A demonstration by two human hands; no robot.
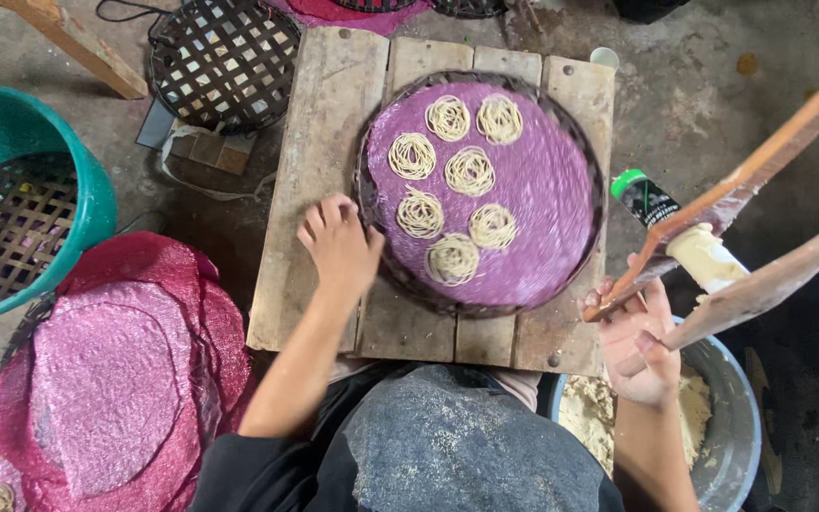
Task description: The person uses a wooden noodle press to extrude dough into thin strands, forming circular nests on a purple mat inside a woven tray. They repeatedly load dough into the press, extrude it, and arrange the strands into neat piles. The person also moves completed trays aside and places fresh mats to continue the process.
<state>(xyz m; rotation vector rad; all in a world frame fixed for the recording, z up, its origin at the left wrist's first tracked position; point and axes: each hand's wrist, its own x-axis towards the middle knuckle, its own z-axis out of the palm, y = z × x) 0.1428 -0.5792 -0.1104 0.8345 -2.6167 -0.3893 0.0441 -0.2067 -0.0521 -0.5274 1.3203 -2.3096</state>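
A small floor-level food-making workplace is shown: noodle coils [447,175] are laid on a woven tray [591,223], with a dough basin [737,427] on bare concrete floor [703,85].

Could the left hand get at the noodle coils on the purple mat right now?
Probably yes. The left hand rests at the rim of the round tray, beside the purple mat, and the nearest noodle coils lie just past its fingers with nothing between. The hand looks empty.
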